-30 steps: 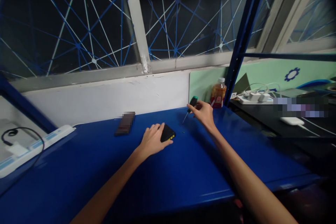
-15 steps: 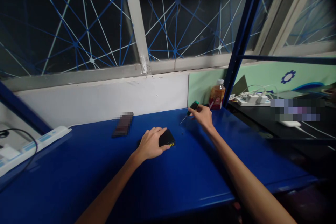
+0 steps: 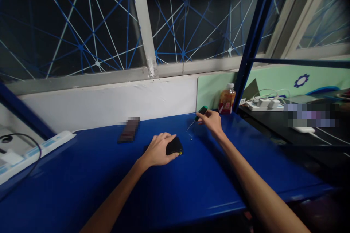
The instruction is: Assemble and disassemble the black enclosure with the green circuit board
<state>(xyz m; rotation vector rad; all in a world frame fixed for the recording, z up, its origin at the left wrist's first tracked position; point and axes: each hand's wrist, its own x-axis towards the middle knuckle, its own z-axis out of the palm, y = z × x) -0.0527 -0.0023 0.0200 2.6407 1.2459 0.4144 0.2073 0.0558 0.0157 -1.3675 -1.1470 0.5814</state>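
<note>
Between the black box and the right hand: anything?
Head view: yes. The screwdriver, extending from the right hand, and a tiny object, too small to identify, on the blue tabletop beside the black box.

A glossy blue bench runs along a white wall, with a pale green panel at its far right corner. Above, dark window panes, crossed by white and blue lines meeting at nodes, sit in a grimy grey window frame. A dark blue post rises beside the bench; beyond it stand a black desk and a green partition bearing a gear emblem. The light is dim, glinting along the bench's front edge.
</note>
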